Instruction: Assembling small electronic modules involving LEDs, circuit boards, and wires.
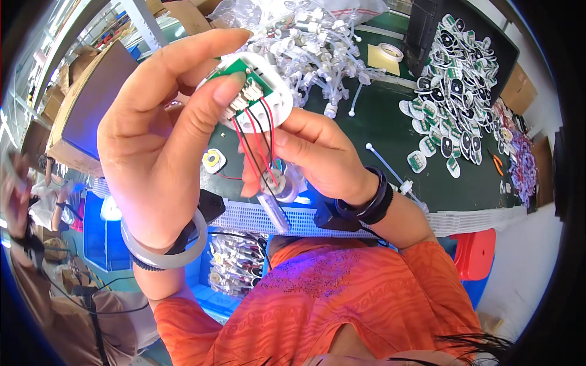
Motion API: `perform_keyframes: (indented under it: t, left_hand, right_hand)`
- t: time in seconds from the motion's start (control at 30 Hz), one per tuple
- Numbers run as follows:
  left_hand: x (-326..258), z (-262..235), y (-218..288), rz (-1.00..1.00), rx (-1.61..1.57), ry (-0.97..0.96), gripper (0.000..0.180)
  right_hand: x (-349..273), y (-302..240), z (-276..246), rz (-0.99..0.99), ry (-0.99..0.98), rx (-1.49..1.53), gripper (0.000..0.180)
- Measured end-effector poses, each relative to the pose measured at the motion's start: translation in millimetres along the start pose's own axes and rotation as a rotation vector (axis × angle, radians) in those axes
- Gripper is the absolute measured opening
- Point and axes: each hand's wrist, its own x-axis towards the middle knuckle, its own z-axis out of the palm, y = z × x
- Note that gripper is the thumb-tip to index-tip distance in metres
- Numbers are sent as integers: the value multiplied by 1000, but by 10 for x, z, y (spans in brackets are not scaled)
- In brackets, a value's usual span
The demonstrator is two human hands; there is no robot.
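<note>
Left hand (162,131) is raised close to the camera, thumb and forefinger pinched on a white oval part (268,91) with a green board (231,66) set in it. Thumb tip presses on the white connectors (247,94) on the board. Red and black wires (256,146) run down from the connectors to a small round piece (276,185) held in the right hand (320,155), fingers closed around it. Both hands sit above the near edge of the green worktop (378,125). On the worktop: heap of clear tubing parts (317,46), tape roll (390,52), pile of flat white-and-green parts (455,85), one round part (213,161) just under the left hand. Blue bin (229,268) of wired parts below the edge.
</note>
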Motion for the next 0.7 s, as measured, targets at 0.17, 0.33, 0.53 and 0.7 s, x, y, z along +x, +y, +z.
perform_keyframes:
  t: [0.17, 0.33, 0.53, 0.7]
  left_hand:
    - [-63, -92, -96, -34, 12, -6, 31]
    - [-52, -145, -174, -38, 13, -22, 31]
    - [-71, -95, -177, -100, -25, -14, 30]
    - [-55, -68, -174, -145, -47, -48, 31]
  right_hand:
    - [42, 115, 27, 26, -43, 59, 29]
    - [59, 108, 0, 70, -38, 24, 31]
    - [26, 71, 20, 34, -46, -65, 34]
    - [-4, -62, -36, 82, -18, -184, 36]
